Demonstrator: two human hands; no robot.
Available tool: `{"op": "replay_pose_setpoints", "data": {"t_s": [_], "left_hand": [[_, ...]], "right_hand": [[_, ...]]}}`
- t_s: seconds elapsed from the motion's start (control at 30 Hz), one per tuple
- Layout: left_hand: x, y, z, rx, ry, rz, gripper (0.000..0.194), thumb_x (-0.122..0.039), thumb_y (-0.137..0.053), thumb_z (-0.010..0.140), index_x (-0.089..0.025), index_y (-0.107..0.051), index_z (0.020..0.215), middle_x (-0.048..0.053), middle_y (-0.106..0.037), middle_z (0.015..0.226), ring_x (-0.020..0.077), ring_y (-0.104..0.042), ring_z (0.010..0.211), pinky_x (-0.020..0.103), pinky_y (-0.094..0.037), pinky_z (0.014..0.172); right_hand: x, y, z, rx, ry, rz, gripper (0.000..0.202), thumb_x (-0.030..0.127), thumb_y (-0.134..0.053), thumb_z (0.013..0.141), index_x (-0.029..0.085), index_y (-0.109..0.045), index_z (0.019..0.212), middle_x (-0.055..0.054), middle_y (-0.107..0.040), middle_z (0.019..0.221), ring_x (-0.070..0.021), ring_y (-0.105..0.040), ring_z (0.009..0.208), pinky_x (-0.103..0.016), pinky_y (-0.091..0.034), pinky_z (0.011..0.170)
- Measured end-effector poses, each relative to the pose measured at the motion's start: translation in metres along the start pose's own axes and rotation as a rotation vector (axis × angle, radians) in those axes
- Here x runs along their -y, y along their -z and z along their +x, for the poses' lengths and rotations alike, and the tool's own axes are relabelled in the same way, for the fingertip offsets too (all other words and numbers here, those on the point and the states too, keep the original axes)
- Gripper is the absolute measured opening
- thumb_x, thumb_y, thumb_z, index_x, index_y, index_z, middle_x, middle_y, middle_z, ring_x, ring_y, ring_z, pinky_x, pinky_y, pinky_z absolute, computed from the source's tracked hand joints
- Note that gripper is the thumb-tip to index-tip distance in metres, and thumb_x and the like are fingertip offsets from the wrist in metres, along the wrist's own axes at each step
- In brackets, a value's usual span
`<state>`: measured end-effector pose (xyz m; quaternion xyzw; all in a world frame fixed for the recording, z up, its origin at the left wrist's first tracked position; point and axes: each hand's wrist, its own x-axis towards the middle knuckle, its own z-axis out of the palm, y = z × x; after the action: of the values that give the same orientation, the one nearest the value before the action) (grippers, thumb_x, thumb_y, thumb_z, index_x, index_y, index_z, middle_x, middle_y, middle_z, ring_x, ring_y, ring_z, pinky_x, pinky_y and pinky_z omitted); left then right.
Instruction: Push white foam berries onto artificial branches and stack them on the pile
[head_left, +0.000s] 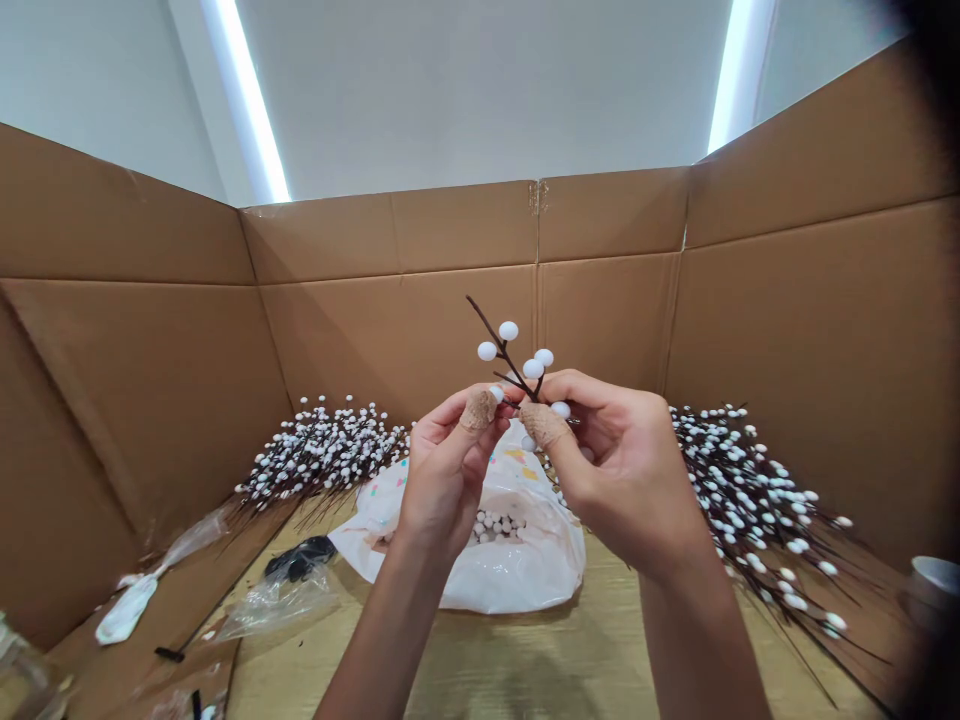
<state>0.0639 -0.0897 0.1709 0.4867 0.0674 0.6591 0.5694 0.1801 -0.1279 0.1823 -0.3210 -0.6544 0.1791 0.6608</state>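
While the right hand (630, 455) holds a dark branch (517, 373) by its stem, tilted above the white plastic bag (517, 588), the left hand (450, 465), grip narrow, pinches a white ball (497, 394) at a side twig. Similar bundles (322, 450) lie either side of the bag.

My berry sprig (519, 374): smooth beads (533, 369), matt stem (487, 323)
My thumb wraps (478, 410): rough, matt, cloth-like
Bag (517, 583): thin, glossy plastic
Far wall (450, 325): matt cardboard
Desk (300, 685): faint sheen
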Motion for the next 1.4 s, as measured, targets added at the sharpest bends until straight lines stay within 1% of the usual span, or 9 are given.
{"op": "replay_pose_setpoints", "data": {"t_s": [0.13, 0.23, 0.4, 0.6, 0.8, 1.0, 1.07, 1.23, 1.4], "left_hand": [[0.003, -0.002, 0.001, -0.016, -0.007, -0.004, 0.014, -0.023, -0.08, 0.07, -0.012, -0.076, 0.078, 0.005, -0.075, 0.083, 0.0086, -0.067, 0.075, 0.012, -0.052, 0.073], [0.004, -0.002, 0.0, -0.008, -0.018, 0.003, 0.013, -0.023, -0.08, 0.071, -0.012, -0.076, 0.078, 0.004, -0.075, 0.082, 0.0084, -0.067, 0.075, 0.012, -0.052, 0.075], [0.004, -0.001, -0.001, -0.011, -0.007, 0.023, 0.013, -0.023, -0.08, 0.07, -0.013, -0.077, 0.078, 0.005, -0.076, 0.084, 0.0088, -0.067, 0.076, 0.012, -0.052, 0.074], [0.006, -0.003, -0.001, -0.037, -0.011, 0.024, 0.015, -0.024, -0.082, 0.066, -0.015, -0.077, 0.077, 0.005, -0.076, 0.083, 0.0101, -0.069, 0.075, 0.014, -0.053, 0.074], [0.008, -0.003, -0.001, -0.045, -0.014, 0.012, 0.016, -0.023, -0.084, 0.064, -0.016, -0.077, 0.076, 0.004, -0.076, 0.083, 0.0122, -0.07, 0.077, 0.018, -0.054, 0.076], [0.007, -0.003, -0.001, -0.046, -0.023, 0.041, 0.015, -0.022, -0.084, 0.063, -0.017, -0.077, 0.074, 0.003, -0.076, 0.081, 0.0107, -0.069, 0.076, 0.015, -0.054, 0.073], [0.007, -0.004, -0.001, -0.047, -0.029, 0.055, 0.015, -0.023, -0.085, 0.062, -0.017, -0.077, 0.074, 0.003, -0.076, 0.081, 0.0115, -0.069, 0.076, 0.017, -0.054, 0.073], [0.008, -0.004, -0.001, -0.051, -0.027, 0.059, 0.02, -0.024, -0.087, 0.059, -0.016, -0.077, 0.074, 0.005, -0.077, 0.081, 0.0155, -0.07, 0.082, 0.024, -0.054, 0.081], [0.011, 0.0, 0.001, -0.07, -0.075, 0.11, 0.018, -0.025, -0.085, 0.061, -0.015, -0.077, 0.074, 0.006, -0.076, 0.08, 0.0149, -0.07, 0.08, 0.022, -0.053, 0.078]], "right_hand": [[-0.002, 0.0, 0.001, -0.006, -0.003, 0.01, 0.013, 0.02, -0.058, 0.083, 0.017, -0.066, 0.074, -0.003, -0.061, 0.073, -0.0131, -0.052, 0.064, -0.022, -0.038, 0.05], [-0.003, 0.001, 0.001, -0.011, -0.007, -0.008, 0.014, 0.019, -0.058, 0.083, 0.016, -0.063, 0.071, -0.003, -0.062, 0.073, -0.0122, -0.051, 0.062, -0.022, -0.036, 0.049], [-0.001, 0.002, 0.0, -0.025, -0.013, -0.036, 0.014, 0.018, -0.057, 0.082, 0.016, -0.06, 0.069, -0.002, -0.058, 0.07, -0.0106, -0.048, 0.058, -0.021, -0.034, 0.047], [-0.001, 0.002, 0.001, -0.031, -0.009, -0.062, 0.013, 0.017, -0.056, 0.081, 0.016, -0.06, 0.069, -0.002, -0.059, 0.071, -0.0112, -0.049, 0.059, -0.022, -0.035, 0.047], [-0.003, 0.002, 0.001, -0.042, -0.008, -0.07, 0.01, 0.017, -0.057, 0.081, 0.016, -0.064, 0.074, -0.001, -0.059, 0.07, -0.0105, -0.048, 0.058, -0.022, -0.035, 0.047], [-0.005, 0.002, 0.003, -0.049, 0.005, -0.073, 0.011, 0.017, -0.057, 0.081, 0.016, -0.063, 0.072, -0.002, -0.059, 0.071, -0.0106, -0.049, 0.058, -0.022, -0.036, 0.048], [-0.004, 0.002, 0.003, -0.055, 0.015, -0.072, 0.012, 0.018, -0.057, 0.081, 0.016, -0.062, 0.071, -0.002, -0.059, 0.071, -0.0109, -0.05, 0.058, -0.022, -0.037, 0.049], [-0.005, 0.001, 0.002, -0.062, 0.022, -0.083, 0.013, 0.019, -0.057, 0.082, 0.015, -0.062, 0.07, -0.002, -0.059, 0.07, -0.0111, -0.05, 0.059, -0.021, -0.038, 0.05], [-0.013, -0.001, 0.007, -0.053, -0.012, -0.057, 0.011, 0.02, -0.058, 0.081, 0.015, -0.063, 0.073, -0.001, -0.058, 0.066, -0.0106, -0.048, 0.056, -0.022, -0.034, 0.048]]}}
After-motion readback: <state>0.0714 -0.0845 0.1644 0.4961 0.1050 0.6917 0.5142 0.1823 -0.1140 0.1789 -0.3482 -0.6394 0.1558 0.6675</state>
